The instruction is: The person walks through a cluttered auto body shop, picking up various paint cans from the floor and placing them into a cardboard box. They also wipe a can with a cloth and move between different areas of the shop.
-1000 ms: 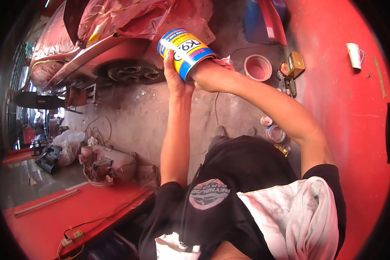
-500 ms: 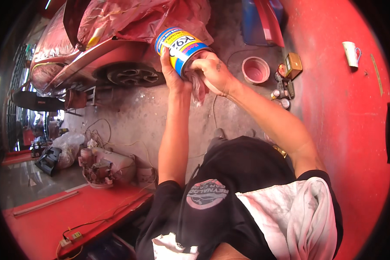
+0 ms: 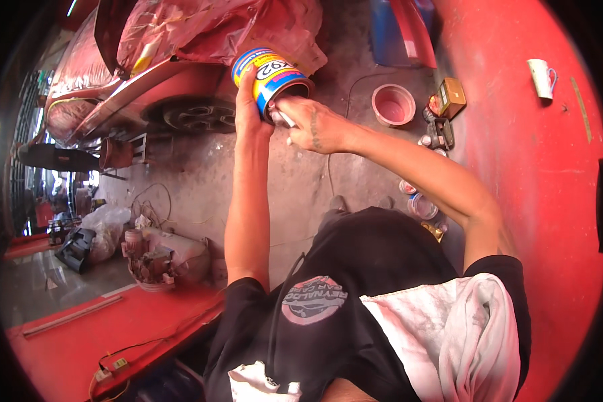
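Ahead of me, tilted with its mouth toward me, is a blue, yellow and white paint can [image 3: 269,70]. My left hand [image 3: 250,110] is closed round its left side and bears it off the floor. At the can's mouth, my right hand [image 3: 318,126] is closed, its fingers at the rim and partly inside. A pale, thin rag [image 3: 283,118] shows between those fingers at the rim; the rest of it is hidden. What the can holds is out of sight.
A car under plastic sheeting [image 3: 208,40] stands ahead left, its wheel [image 3: 208,115] beyond my left forearm. An air compressor [image 3: 174,258] sits left. On the right are a round tub [image 3: 376,110], a box [image 3: 452,98] and a mug [image 3: 540,80] by the red wall.
The can has shifted slightly left and down. My right hand has drawn back toward me from the can's mouth, and the rag that hung below the can is now mostly bunched at its rim.
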A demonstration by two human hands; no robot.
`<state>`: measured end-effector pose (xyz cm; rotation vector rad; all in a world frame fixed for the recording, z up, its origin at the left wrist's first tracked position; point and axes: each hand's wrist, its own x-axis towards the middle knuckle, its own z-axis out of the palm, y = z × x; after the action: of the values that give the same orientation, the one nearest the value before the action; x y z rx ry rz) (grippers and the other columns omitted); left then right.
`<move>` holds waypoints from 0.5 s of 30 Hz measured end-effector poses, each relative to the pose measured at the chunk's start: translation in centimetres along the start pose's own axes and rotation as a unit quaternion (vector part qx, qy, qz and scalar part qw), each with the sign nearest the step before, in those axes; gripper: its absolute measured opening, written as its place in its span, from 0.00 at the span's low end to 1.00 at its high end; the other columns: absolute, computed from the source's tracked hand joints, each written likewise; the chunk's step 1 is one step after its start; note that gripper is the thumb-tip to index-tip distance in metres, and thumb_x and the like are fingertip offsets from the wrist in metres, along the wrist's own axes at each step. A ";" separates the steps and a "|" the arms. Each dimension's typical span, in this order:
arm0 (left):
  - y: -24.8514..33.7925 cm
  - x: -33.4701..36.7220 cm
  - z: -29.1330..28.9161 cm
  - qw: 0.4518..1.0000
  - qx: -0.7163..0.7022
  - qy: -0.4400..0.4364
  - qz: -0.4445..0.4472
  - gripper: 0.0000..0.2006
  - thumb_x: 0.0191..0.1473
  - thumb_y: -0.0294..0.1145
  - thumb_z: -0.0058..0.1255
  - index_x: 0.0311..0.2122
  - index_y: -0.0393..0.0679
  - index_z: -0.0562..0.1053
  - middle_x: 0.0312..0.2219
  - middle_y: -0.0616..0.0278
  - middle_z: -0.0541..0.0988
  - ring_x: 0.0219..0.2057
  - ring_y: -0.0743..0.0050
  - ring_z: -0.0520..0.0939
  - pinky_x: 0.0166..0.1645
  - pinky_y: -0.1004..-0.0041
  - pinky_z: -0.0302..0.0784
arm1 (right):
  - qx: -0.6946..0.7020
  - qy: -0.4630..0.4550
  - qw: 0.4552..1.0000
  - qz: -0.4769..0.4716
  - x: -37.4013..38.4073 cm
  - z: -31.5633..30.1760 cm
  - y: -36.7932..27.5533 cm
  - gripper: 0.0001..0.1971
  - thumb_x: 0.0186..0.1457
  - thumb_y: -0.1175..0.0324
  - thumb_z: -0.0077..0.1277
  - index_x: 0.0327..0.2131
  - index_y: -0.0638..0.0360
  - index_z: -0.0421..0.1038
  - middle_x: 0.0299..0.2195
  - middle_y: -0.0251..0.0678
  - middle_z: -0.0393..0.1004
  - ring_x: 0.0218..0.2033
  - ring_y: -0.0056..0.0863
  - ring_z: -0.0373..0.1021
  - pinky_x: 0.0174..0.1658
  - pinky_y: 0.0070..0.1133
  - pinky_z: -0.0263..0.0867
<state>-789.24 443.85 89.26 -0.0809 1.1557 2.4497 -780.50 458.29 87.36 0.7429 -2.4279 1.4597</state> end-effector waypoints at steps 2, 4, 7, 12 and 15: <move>-0.7 1.0 -1.1 0.998 0.060 0.020 -0.002 0.29 0.58 0.46 0.60 0.54 0.32 0.68 0.43 0.48 0.81 0.40 0.57 0.85 0.48 0.59 0.83 | -0.162 0.011 0.982 -0.093 -1.0 0.3 0.6 0.17 0.50 0.71 0.55 0.44 0.65 0.69 0.35 0.53 0.75 0.41 0.49 0.73 0.49 0.39 0.68; -0.6 1.4 -1.8 0.993 0.113 0.001 0.024 0.31 0.60 0.49 0.57 0.56 0.31 0.66 0.46 0.48 0.79 0.44 0.60 0.84 0.51 0.60 0.82 | -0.208 0.025 0.971 -0.111 -0.7 1.2 2.8 0.19 0.49 0.69 0.58 0.45 0.64 0.68 0.35 0.53 0.75 0.39 0.52 0.73 0.45 0.41 0.69; 1.6 -1.1 0.3 0.991 0.084 -0.101 0.000 0.38 0.62 0.60 0.49 0.62 0.35 0.61 0.55 0.48 0.73 0.54 0.57 0.77 0.58 0.57 0.75 | -0.071 0.038 0.997 0.017 1.2 0.2 2.1 0.16 0.49 0.72 0.54 0.43 0.65 0.68 0.35 0.56 0.76 0.36 0.56 0.73 0.41 0.41 0.70; -2.4 -0.5 -1.8 0.988 -0.093 -0.116 0.050 0.41 0.53 0.69 0.53 0.58 0.42 0.69 0.50 0.53 0.79 0.52 0.57 0.79 0.60 0.57 0.75 | 0.263 0.166 0.949 0.050 4.3 -0.2 -1.1 0.14 0.49 0.74 0.48 0.42 0.66 0.73 0.35 0.37 0.79 0.36 0.26 0.75 0.45 0.27 0.70; -3.0 -0.6 0.0 0.992 -0.106 -0.039 0.048 0.38 0.53 0.61 0.56 0.59 0.40 0.67 0.50 0.51 0.78 0.51 0.55 0.79 0.61 0.56 0.73 | -0.009 -0.052 0.996 0.070 3.5 -0.7 1.4 0.13 0.50 0.75 0.47 0.41 0.65 0.71 0.38 0.49 0.77 0.38 0.44 0.75 0.44 0.34 0.71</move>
<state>-787.47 445.35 87.19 0.0086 0.8810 2.6283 -784.31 458.38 88.13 0.6737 -2.6169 1.4798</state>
